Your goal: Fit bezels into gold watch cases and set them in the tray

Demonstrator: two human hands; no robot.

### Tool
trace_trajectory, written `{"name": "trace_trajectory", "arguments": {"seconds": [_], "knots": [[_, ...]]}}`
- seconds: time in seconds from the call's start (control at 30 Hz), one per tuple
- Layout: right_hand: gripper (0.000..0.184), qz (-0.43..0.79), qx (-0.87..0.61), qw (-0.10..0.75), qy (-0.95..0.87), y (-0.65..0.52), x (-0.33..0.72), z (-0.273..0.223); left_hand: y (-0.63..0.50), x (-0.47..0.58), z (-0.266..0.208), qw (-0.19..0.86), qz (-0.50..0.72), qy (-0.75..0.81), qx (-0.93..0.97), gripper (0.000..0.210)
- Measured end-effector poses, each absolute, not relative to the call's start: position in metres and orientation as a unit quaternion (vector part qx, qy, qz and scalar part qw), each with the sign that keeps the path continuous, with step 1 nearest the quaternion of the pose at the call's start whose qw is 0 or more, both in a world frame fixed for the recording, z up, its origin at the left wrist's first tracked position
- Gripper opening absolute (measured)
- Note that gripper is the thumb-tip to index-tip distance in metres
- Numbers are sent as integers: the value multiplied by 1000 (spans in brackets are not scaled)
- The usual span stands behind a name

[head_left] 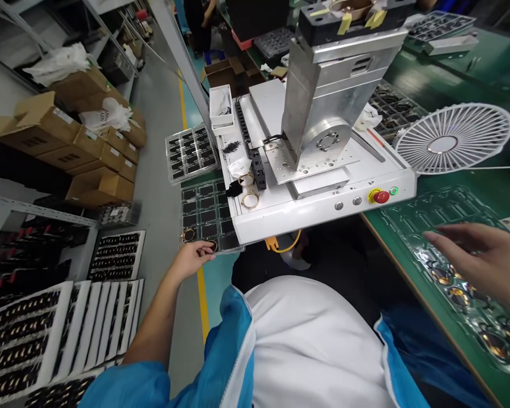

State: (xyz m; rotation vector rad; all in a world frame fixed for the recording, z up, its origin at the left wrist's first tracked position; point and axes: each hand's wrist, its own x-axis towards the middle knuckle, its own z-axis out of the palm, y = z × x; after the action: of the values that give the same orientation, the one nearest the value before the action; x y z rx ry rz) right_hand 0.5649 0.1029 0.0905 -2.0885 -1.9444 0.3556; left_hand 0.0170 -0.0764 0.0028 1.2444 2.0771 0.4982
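Green counter (504, 187) carries a part-filled blister tray (433, 208) below the released right hand (482, 254), left hand (193, 258) at a gold ring (216, 244), grip unclear!

Workshop — machine (312, 107), parts trays (60, 334)

At twelve o'clock stands the machine (340, 96). A compartment tray (208, 216) sits at ten, rings (188, 240) in its near cells — cartons (53, 126) farther beyond. At two, a blister tray (408, 226) lies on the table (499, 184), the right hand (488, 258) above it; at one, behind — the fan (442, 144).
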Motion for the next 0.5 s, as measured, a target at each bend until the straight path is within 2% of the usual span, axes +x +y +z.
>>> {"name": "trace_trajectory", "arguments": {"seconds": [0.13,0.23,0.33,0.4,0.5], "knots": [[26,195,-646,206,-709,115,492,141,-74,13,13,365,214,782,458,39],[28,153,-533,325,-766,132,460,173,-71,16,26,367,241,772,460,45],[22,73,-422,432,-794,164,430,207,-63,26,45,324,292,761,480,48],[20,35,-380,451,-807,189,406,234,-54,34,61,281,317,756,499,46],[26,19,-333,393,-857,221,369,273,-37,44,92,215,331,749,532,42]]}}
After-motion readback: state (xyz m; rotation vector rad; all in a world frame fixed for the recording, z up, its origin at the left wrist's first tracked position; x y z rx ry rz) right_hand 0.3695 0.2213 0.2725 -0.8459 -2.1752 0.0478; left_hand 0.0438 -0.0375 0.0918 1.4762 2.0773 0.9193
